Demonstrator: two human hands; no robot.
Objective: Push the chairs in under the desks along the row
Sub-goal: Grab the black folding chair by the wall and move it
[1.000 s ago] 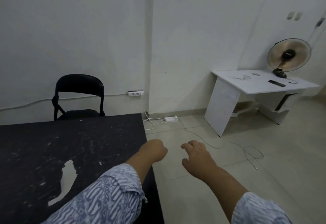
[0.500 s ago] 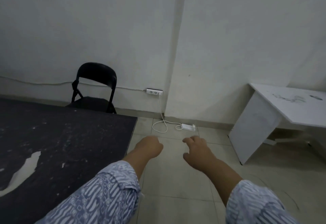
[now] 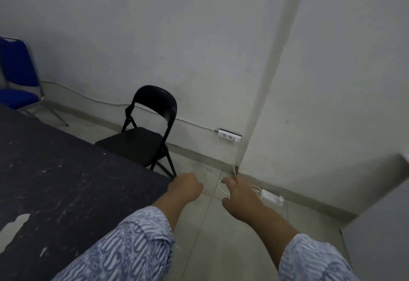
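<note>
Along the left side, the dark worktop fills the view, with the black folding chair at its far edge, seat partly under it, and a blue chair farther left by the wall. Both hands hold nothing: the left hand is loosely curled, the right hand half open. Gripping the backrest with both and pushing straight should seat it squarely. No readable writing shows.
</note>
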